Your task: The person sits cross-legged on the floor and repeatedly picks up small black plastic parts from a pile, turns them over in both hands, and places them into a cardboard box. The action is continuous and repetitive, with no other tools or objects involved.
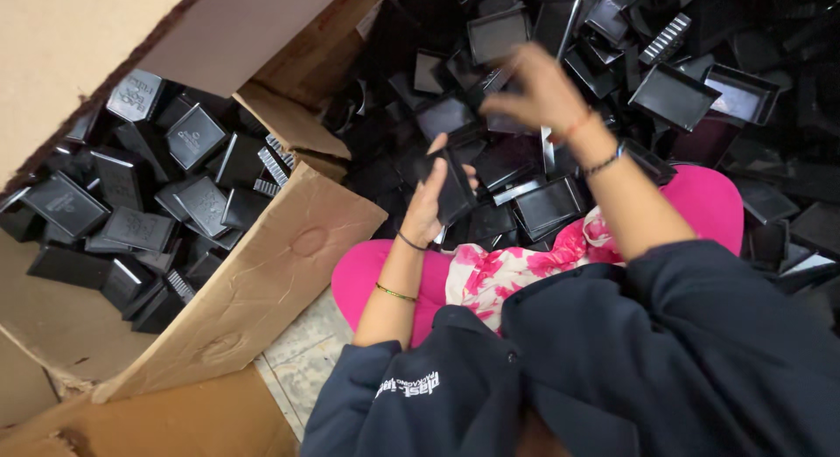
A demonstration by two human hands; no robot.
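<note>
Head view looks down on the left hand [426,201], whose fingers are wrapped around a black plastic box [452,187] held upright just above the lap, its top edge poking past the thumb. Up and to the right, the right hand [535,91] is blurred over the loose pile of black box parts [674,94], so whether its fingers grip anything cannot be told. Left of both hands stands a cardboard carton [262,286] holding more black pieces.
</note>
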